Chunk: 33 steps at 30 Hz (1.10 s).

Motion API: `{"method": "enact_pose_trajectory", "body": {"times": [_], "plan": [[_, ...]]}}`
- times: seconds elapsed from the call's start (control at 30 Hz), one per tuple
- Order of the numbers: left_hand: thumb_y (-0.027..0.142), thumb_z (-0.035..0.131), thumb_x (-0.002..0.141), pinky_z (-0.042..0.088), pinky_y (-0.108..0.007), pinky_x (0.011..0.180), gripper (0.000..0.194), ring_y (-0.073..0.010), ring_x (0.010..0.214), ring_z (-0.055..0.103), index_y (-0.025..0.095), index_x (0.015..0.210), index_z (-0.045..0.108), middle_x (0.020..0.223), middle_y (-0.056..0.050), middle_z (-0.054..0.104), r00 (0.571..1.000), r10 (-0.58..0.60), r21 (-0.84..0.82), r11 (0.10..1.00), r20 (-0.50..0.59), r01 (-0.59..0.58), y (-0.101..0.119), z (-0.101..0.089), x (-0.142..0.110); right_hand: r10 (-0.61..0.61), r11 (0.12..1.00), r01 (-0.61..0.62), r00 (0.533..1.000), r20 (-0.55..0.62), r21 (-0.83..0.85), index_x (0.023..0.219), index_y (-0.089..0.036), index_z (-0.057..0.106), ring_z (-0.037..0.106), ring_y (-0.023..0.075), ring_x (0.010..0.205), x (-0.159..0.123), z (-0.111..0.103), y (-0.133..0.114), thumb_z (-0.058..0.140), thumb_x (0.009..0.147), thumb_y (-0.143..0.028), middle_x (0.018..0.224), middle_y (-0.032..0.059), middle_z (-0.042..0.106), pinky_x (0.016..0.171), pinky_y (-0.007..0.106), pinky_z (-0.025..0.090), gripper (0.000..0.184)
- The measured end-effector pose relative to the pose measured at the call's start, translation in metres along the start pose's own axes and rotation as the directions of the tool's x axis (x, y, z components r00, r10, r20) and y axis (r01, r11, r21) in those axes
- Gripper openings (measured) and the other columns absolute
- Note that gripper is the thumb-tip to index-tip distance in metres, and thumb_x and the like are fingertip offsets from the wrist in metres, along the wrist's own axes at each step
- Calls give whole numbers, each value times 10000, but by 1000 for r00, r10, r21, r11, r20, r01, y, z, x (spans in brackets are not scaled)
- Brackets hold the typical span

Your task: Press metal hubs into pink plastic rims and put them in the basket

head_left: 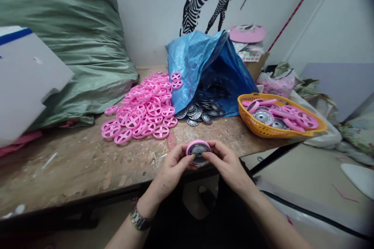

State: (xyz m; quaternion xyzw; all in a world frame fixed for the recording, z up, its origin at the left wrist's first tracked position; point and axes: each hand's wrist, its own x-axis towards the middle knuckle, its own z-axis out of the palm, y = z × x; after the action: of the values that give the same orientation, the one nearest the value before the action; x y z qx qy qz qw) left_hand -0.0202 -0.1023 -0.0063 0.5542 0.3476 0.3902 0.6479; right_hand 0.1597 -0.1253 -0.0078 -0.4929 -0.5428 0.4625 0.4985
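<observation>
Both hands hold one small wheel (198, 151) at the table's front edge: a pink ring with a silver-grey disc set in it. My left hand (171, 169) pinches its left side, thumb on the disc; a watch is on that wrist. My right hand (226, 163) grips its right side with closed fingers. A pile of pink spoked rings (144, 107) lies beyond on the table. Silver-grey discs (198, 113) spill from an open blue plastic bag (204, 66).
An orange basket (257, 127) at the right holds assembled pink and silver wheels. A large green sack (76, 39) and a white box (26, 78) stand at the left. The worn wooden table (87, 163) ends near my hands; floor and clutter lie to the right.
</observation>
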Motion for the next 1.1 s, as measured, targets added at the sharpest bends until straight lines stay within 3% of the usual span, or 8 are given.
{"method": "enact_pose_trajectory", "body": {"times": [0.17,0.3,0.43,0.57,0.67,0.83,1.0,1.1], "plan": [[359,566,938,576,-327,786,277,-210,946,642,184,1143,631,1086,-70,657,993,112,254,960,30,-116,0,2,-3,12,1000,-13,999,-35,-12,939,-203,658,599,163,789,-4,3,-2,649,838,-353,843,-3,668,731,280,449,181],[373,539,941,575,-299,686,250,-194,813,643,162,1004,656,915,-56,649,987,158,350,927,-31,-138,2,6,-5,-19,999,18,999,-30,-51,884,-204,651,567,157,770,-8,7,-2,636,839,-322,801,-14,628,707,274,424,127],[368,530,938,575,-264,599,245,-170,739,634,161,966,657,874,-41,623,980,181,351,926,-83,-141,1,13,-7,-25,997,22,999,-38,-79,845,-199,640,542,152,747,-11,9,-2,624,827,-296,770,-16,605,687,273,405,99],[364,523,944,579,-247,572,239,-161,731,633,168,979,654,864,-32,614,984,150,308,944,-93,-115,-4,17,-7,11,1000,-11,998,-57,-2,788,-197,620,538,142,700,-9,9,1,639,805,-315,714,-27,586,661,263,409,121],[355,506,950,590,-253,585,241,-168,769,647,174,1038,640,908,-37,619,991,104,254,964,-88,-78,-5,18,-6,30,999,-28,998,-58,47,772,-194,624,552,143,687,-5,9,3,660,787,-343,699,-26,603,656,263,423,154],[274,588,891,593,-266,633,306,-149,750,653,200,1188,578,995,-37,623,997,66,320,946,-40,-50,-3,17,-4,57,995,-50,995,-81,84,792,-192,643,582,146,694,0,7,3,685,763,-363,717,-17,645,676,270,452,179],[279,576,886,572,-261,548,365,-130,597,641,204,1238,514,852,-5,632,998,-9,202,979,-59,20,-3,13,-4,32,990,-36,999,36,137,957,-205,654,632,163,839,-5,8,1,660,809,-305,870,-2,687,777,283,488,179],[287,574,885,522,-222,464,356,-117,517,597,196,1223,515,731,26,601,997,3,186,983,-80,12,-4,13,-4,11,988,-20,998,61,156,1043,-214,645,643,165,881,-8,10,1,636,832,-269,916,1,698,810,288,491,218]]}}
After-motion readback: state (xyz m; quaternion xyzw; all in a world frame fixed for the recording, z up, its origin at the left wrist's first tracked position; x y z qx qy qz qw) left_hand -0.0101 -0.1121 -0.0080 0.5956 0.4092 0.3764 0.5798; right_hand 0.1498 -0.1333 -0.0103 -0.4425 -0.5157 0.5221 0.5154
